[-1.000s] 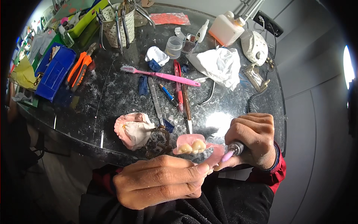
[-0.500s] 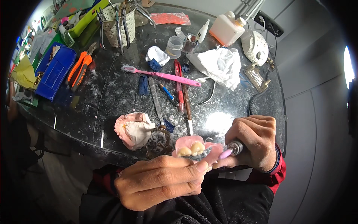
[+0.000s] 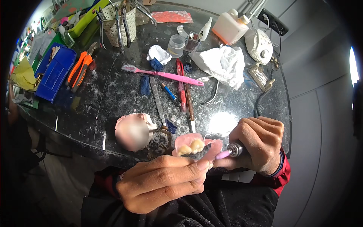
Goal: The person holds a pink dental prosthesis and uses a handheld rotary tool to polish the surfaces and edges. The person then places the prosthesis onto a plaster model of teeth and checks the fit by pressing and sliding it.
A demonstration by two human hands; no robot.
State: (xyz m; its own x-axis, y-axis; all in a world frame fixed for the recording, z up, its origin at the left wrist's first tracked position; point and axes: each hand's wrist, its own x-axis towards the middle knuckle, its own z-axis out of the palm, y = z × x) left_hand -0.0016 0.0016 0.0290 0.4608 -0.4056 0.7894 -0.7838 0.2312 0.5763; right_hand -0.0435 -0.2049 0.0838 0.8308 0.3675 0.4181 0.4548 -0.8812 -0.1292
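Pinched in my left hand (image 3: pixel 164 184) is a pink partial denture (image 3: pixel 213 150) with cream-coloured teeth and a thin wire clasp. My right hand (image 3: pixel 258 145) wraps round a metal rotary handpiece (image 3: pixel 235 149). The handpiece's pink-purple grinding tip (image 3: pixel 222 154) points left and lies against or very close to the denture's pink edge; I cannot tell if they touch. To the left of the denture, a pink and white dental cast (image 3: pixel 133 132) rests on the table, partly blurred.
On the dusty dark table (image 3: pixel 113 94) lie a pink toothbrush (image 3: pixel 166 76), a metal file (image 3: pixel 157 100), a red cutter (image 3: pixel 181 89), a brown-handled knife (image 3: pixel 190 104) and orange pliers (image 3: pixel 80 68). Behind stand a basket of pliers (image 3: pixel 124 28), a crumpled white cloth (image 3: pixel 221 64) and a plastic jug (image 3: pixel 230 28).
The denture has shifted slightly left and tilted a little in my left hand. My right hand has turned slightly, and the grinding tip has moved left with the denture.
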